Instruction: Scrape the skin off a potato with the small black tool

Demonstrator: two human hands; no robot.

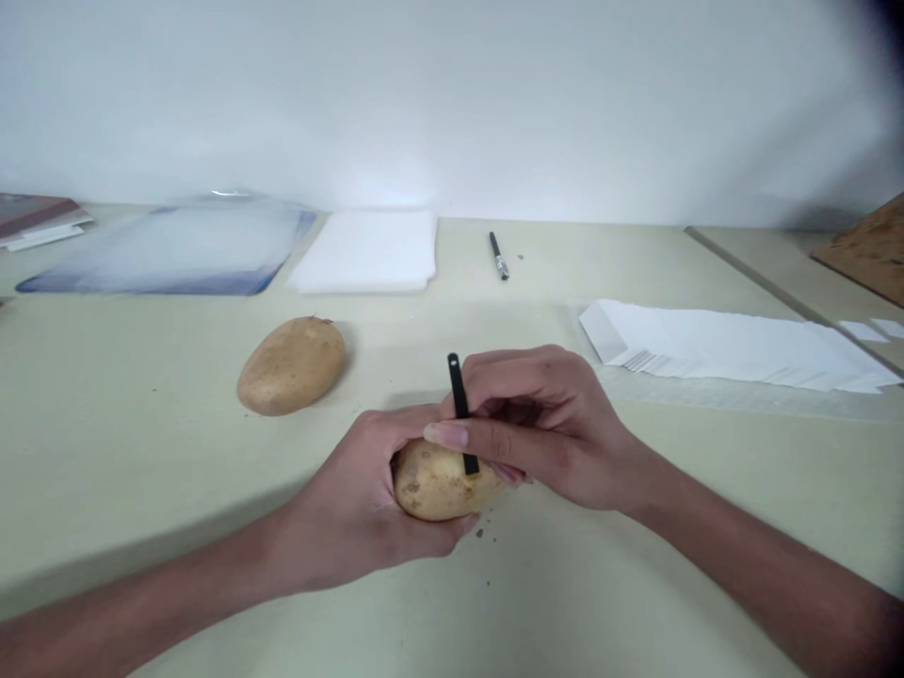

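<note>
My left hand is wrapped around a potato, with the thumb along its near side. Between the thumb and fingers of my right hand is a thin flat black strip-like tool with a small hole at its top end. Its lower end touches the upper side of the potato, close to a rough brownish patch. The potato's right end is partly hidden by my right hand. A second potato lies on the table to the left, beyond my left hand.
Small dark crumbs lie beside the held potato. Farther back on the table are a blue-edged clear folder, a stack of white paper and a black pen. Fanned white slips lie at right, near a brown board.
</note>
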